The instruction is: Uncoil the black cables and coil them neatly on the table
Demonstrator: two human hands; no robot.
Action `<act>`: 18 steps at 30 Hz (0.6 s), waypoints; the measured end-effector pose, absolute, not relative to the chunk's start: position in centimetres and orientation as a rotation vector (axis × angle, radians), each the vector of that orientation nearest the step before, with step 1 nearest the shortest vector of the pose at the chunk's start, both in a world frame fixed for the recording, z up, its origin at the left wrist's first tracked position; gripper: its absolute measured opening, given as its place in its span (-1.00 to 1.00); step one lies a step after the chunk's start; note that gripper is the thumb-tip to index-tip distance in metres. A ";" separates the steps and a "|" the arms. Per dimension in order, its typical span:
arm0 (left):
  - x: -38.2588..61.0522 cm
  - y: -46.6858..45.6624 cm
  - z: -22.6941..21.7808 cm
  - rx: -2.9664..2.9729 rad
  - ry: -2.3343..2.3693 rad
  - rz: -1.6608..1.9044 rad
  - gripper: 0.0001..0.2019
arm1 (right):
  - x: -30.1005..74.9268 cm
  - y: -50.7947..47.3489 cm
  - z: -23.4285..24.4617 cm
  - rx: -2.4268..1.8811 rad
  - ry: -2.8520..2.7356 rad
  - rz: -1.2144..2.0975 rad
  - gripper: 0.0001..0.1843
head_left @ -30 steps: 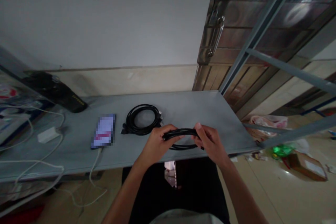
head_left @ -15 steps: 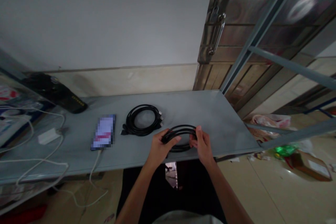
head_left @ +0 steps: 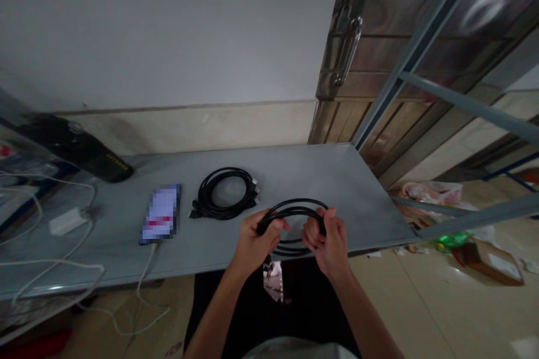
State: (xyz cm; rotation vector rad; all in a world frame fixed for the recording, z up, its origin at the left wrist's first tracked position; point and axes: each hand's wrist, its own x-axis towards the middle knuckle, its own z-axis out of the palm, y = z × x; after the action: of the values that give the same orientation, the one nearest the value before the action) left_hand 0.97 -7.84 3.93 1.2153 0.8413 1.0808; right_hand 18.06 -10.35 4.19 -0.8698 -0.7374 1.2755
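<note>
- Got left hand (head_left: pixel 255 241) closed around one side of a coiled black cable (head_left: pixel 295 211), thumb across the strands.
- Got right hand (head_left: pixel 328 238) curled in on the other side, thumb up, also gripping.
- Holding that coil in a few loose loops, top strands arching between both hands, lower ones drooping by the near edge of the desk (head_left: pixel 303 171). Can't tell if touching it, tbh.
- Seeing a second black coil (head_left: pixel 225 213) flat on the grey desktop, just beyond the left hand, with plug ends poking out.
- Also spotting a pixelated phone (head_left: pixel 162 213) left of that, on a white cord (head_left: pixel 155 249), plus a white block (head_left: pixel 67 221) and a black bottle (head_left: pixel 90 148) near the wall (head_left: pixel 168 28).
- Over to the right: metal door handle (head_left: pixel 353 47), grey bed-style frame, cardboard box (head_left: pixel 492 263) on the tiled floor (head_left: pixel 404 291).
</note>
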 end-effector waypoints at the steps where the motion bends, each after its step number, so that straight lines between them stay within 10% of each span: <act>1: 0.3 -7.6 4.0 1.225 0.796 1.030 -0.33 | 18.0 -10.1 4.1 -0.861 -0.755 1.283 -0.15; 9: -6.9 -4.1 10.7 1.817 0.858 0.748 -0.12 | 18.8 -7.5 6.6 -0.930 -1.583 1.204 -0.26; 18: -11.4 -0.9 13.2 2.569 0.943 0.575 -0.48 | 16.7 1.5 8.6 -0.775 -2.546 0.401 -0.81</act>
State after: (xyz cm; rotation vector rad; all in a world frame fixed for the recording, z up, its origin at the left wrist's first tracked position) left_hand -11.39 -0.90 13.25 2.5691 0.9427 0.5754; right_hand 16.67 1.54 8.60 -0.7747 -2.5463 0.4007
